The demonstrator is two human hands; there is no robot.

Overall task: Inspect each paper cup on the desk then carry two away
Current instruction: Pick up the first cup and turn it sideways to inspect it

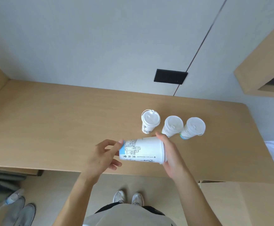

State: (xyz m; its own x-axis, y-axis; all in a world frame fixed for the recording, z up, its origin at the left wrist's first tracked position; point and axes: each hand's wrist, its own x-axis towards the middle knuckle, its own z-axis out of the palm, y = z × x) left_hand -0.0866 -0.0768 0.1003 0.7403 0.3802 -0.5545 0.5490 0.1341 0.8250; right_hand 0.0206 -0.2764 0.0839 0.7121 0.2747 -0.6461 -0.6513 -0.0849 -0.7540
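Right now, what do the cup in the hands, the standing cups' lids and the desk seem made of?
Held cup: probably matte white paper, with printed line drawings and a blue band. Lid of the left standing cup: likely smooth white plastic, with moulded rim and tab. Desk: pale wood-grain, matte; veneer or laminate, cannot tell.

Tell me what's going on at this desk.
A person stands at the desk with the held cup turned on its side just above it. The left hand pinches its base and the right hand wraps its lidded end, apparently to inspect it. Beyond it, the left cup, middle cup and right cup stand upright in a row on the desk, lids on.
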